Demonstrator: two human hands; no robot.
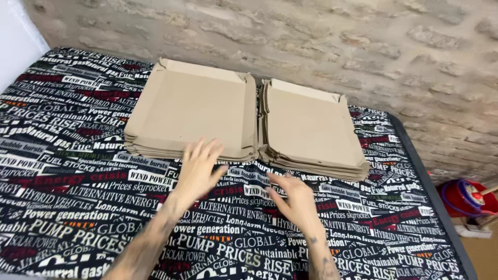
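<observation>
Two stacks of flat brown cardboard blanks lie side by side on a table covered with a black cloth printed in white and red lettering (67,207). The left stack (194,106) is the wider one; the right stack (311,127) lies at a slight angle beside it. My left hand (198,170) hovers with fingers spread at the front edge of the left stack, fingertips over its near rim. My right hand (291,199) is open just in front of the right stack's near corner, apart from it. Neither hand holds anything.
A rough stone wall (321,41) runs right behind the stacks. The table's dark right edge (436,192) drops to the floor, where a red round container with a blue rim (464,199) stands. A white surface (15,41) shows at the far left.
</observation>
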